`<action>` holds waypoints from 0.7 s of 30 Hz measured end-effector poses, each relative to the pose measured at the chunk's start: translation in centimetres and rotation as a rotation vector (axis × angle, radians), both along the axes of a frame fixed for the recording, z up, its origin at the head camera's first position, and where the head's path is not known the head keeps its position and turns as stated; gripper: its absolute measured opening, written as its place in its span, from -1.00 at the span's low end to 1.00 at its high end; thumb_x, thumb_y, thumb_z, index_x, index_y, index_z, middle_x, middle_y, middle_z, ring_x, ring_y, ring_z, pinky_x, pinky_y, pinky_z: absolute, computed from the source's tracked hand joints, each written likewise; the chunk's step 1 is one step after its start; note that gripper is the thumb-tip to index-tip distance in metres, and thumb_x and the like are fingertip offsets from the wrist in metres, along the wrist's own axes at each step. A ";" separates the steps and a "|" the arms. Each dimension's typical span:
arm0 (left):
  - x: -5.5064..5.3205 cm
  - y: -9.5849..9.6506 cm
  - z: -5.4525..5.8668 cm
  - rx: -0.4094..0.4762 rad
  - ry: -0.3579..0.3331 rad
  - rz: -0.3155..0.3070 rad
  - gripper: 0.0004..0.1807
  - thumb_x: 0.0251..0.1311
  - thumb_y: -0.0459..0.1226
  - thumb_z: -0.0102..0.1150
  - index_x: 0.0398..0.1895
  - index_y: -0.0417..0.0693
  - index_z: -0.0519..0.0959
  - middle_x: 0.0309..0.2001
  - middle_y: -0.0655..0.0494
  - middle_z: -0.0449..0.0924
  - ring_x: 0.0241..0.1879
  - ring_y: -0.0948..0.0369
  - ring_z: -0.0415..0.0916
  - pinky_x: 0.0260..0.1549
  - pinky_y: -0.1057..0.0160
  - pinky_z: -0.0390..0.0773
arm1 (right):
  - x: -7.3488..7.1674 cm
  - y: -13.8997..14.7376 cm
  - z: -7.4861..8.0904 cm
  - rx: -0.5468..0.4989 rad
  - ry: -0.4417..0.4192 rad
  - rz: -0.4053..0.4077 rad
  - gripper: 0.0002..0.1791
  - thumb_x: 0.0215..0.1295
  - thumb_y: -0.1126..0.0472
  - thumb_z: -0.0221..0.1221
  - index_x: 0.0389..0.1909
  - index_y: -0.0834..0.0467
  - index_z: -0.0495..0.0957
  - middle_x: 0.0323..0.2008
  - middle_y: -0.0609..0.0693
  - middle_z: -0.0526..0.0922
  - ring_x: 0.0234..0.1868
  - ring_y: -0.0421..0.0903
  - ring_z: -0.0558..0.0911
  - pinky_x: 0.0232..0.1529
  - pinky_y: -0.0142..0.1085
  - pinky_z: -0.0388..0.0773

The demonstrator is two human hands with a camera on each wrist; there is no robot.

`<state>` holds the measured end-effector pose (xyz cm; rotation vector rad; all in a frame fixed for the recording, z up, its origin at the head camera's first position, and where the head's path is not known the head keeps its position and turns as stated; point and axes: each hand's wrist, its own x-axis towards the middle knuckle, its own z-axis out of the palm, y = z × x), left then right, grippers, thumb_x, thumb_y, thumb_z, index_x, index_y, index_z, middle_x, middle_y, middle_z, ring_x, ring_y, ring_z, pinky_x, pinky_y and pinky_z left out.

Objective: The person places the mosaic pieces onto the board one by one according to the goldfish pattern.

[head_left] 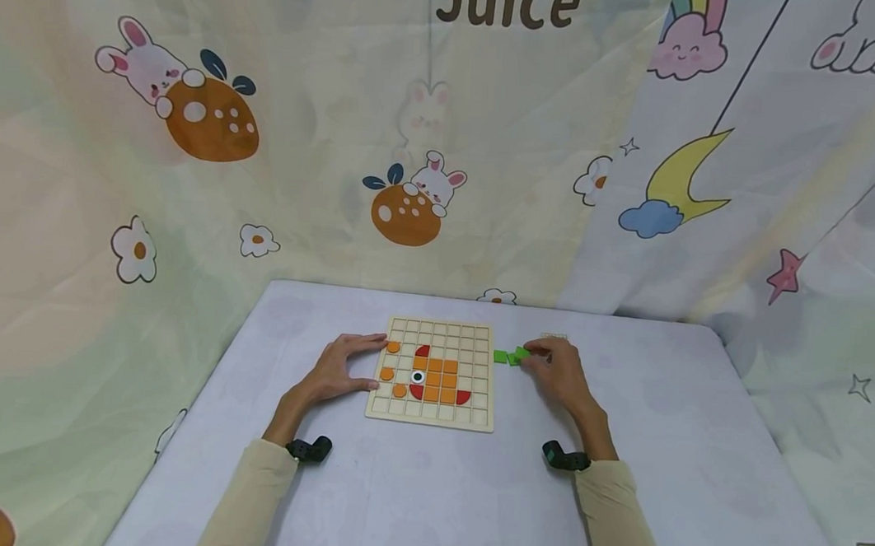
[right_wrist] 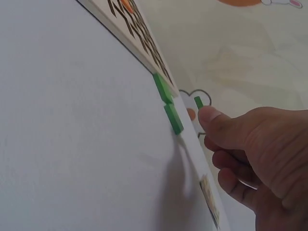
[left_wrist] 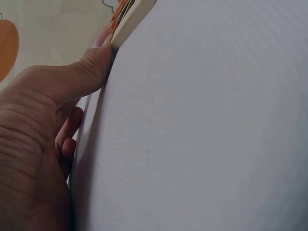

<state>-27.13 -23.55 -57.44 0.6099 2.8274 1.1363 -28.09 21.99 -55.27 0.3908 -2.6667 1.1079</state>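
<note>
A square wooden grid board (head_left: 430, 414) lies on the table, bearing orange squares (head_left: 442, 380), red quarter-round pieces (head_left: 463, 397), a white eye disc (head_left: 418, 377) and orange round pieces (head_left: 399, 390). My left hand (head_left: 334, 368) rests against the board's left edge, thumb and fingers spread apart; in the left wrist view its thumb (left_wrist: 91, 72) touches the board's side. Right of the board, my right hand (head_left: 559, 370) pinches a small green tile (right_wrist: 198, 102) above the table. Two more green tiles, one (right_wrist: 163, 88) beside the board and another (right_wrist: 173, 119), lie below it.
A small flat printed card (right_wrist: 209, 199) lies beyond my right hand, mostly hidden by it in the head view. The white-covered table (head_left: 425, 503) ends at a patterned cloth backdrop (head_left: 322, 201). Each wrist wears a black strap device (head_left: 565, 456).
</note>
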 end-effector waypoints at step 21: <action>-0.1 0.0 -0.1 -0.002 -0.003 0.009 -0.09 0.10 0.01 0.69 0.56 0.15 0.54 0.63 0.11 0.44 0.56 -0.11 0.32 0.54 -0.42 0.16 | -0.9 -4.0 -0.6 0.007 -0.051 0.099 -0.71 0.27 0.29 0.53 0.00 0.24 0.83 -0.09 0.12 0.87 0.01 0.11 0.70 0.10 -0.04 0.52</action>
